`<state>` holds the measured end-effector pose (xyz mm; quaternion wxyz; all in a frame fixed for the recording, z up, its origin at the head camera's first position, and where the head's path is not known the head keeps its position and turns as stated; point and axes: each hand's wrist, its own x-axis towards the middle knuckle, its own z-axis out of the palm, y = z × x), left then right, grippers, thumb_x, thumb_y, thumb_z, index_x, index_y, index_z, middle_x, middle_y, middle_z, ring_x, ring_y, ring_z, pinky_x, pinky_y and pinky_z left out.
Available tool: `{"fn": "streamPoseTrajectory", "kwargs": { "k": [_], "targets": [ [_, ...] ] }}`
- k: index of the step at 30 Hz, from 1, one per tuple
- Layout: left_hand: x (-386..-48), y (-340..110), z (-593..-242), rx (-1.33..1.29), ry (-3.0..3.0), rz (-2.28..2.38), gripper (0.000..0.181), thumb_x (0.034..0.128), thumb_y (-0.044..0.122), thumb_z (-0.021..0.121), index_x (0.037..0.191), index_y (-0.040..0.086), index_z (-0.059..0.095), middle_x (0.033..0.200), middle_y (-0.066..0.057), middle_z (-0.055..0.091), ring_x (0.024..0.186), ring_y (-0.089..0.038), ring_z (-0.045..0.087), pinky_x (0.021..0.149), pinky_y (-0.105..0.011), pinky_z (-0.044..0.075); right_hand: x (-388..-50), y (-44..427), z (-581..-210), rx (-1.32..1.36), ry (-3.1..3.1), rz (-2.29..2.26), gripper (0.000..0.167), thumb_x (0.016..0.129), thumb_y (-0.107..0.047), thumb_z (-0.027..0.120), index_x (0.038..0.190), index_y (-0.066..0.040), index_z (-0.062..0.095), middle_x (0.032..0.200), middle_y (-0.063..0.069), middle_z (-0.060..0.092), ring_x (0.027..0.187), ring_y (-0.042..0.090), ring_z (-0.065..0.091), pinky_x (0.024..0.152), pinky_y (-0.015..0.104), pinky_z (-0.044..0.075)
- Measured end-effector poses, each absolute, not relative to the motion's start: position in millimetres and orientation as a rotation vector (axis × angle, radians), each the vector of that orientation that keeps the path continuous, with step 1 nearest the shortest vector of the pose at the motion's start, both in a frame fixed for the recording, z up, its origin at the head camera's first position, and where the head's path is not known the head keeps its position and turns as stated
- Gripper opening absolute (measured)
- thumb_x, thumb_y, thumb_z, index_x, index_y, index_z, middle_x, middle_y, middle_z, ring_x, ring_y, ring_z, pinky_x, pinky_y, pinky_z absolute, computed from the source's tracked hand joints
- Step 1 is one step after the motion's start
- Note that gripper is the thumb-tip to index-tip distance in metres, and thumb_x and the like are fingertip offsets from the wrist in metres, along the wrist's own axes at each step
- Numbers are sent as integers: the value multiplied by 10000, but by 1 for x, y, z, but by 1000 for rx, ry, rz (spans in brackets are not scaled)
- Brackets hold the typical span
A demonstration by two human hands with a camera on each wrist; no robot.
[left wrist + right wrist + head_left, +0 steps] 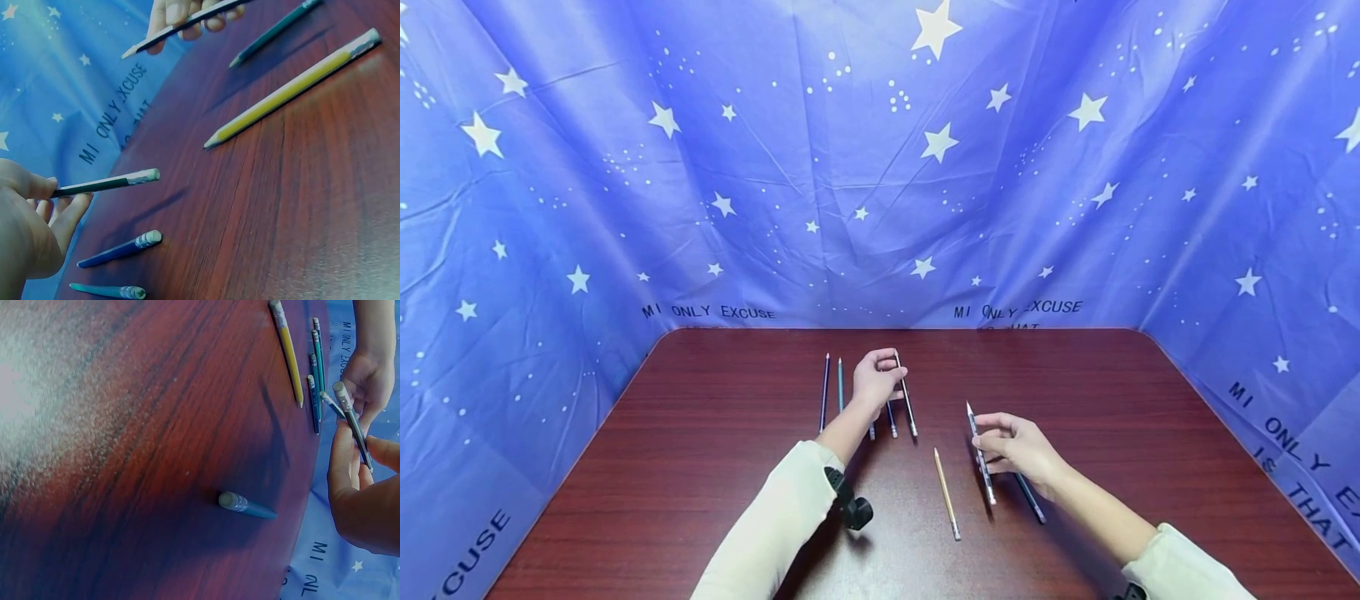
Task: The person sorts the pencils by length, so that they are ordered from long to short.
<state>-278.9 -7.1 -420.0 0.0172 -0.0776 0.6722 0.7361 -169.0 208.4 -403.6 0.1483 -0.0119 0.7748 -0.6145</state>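
My left hand (877, 382) pinches a dark pencil (906, 396) between thumb and fingers, its eraser end toward me; the left wrist view shows this pencil (106, 185) raised over the table. Beneath and beside that hand lie several pencils, among them a blue one (825, 392) and a teal one (840, 385), partly hidden by the hand and wrist. My right hand (1026, 450) holds another pencil (981, 458), tip pointing away, above the table. Under the right hand lies a dark blue pencil (1030, 498). Between the hands a yellow pencil (946, 492) rests on the table.
The dark red wooden table (700, 483) ends at a far edge, with a blue star-patterned cloth (865, 167) hanging behind and at both sides. A black device (850, 502) is strapped to my left wrist.
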Motion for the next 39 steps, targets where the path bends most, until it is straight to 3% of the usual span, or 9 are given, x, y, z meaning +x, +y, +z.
{"fn": "streamPoseTrajectory", "kwargs": {
  "k": [5, 12, 16, 20, 23, 39],
  "targets": [
    [-285, -4, -425, -254, 2119, 2266, 439, 817, -44, 638, 1241, 4, 538, 934, -45, 549, 897, -365, 663, 527, -268, 584, -169, 209, -405, -20, 2207, -1780, 530, 870, -109, 615, 1317, 90, 411, 890, 27, 644, 722, 117, 612, 667, 289, 585],
    [-292, 0, -430, -277, 2134, 2264, 412, 800, -54, 652, 1198, 13, 568, 875, -16, 526, 892, -362, 668, 512, -279, 581, -169, 210, -406, -23, 2194, -1790, 531, 872, -103, 609, 1318, 96, 403, 884, 16, 640, 716, 112, 612, 663, 285, 583],
    [-294, 0, -435, -255, 2190, 2233, 394, 787, -46, 667, 1167, 18, 584, 845, -3, 515, 762, -281, 675, 515, -291, 583, -169, 210, -406, -24, 2201, -1786, 526, 872, -107, 610, 1315, 95, 409, 881, 15, 642, 715, 113, 613, 662, 283, 583],
    [-295, 0, -438, -217, 2278, 2187, 390, 774, -41, 680, 1151, -1, 590, 841, -23, 530, 635, -131, 604, 530, -309, 591, -168, 210, -407, -33, 2196, -1789, 528, 870, -105, 610, 1312, 101, 407, 879, 14, 642, 717, 117, 617, 666, 286, 584],
    [-295, 1, -438, -207, 2370, 2118, 373, 766, -21, 696, 1127, 0, 603, 841, -41, 555, 605, -88, 557, 518, -290, 586, -168, 211, -408, -44, 2193, -1786, 531, 872, -102, 608, 1313, 108, 399, 873, 8, 637, 721, 117, 616, 671, 289, 584],
    [-294, 3, -435, -199, 2589, 1816, 362, 809, 40, 680, 1158, 0, 591, 966, -128, 615, 692, -167, 640, 497, -214, 565, -169, 212, -410, -40, 2193, -1784, 537, 867, -101, 610, 1308, 119, 397, 863, 2, 634, 723, 120, 617, 672, 294, 585]
  ]
}}
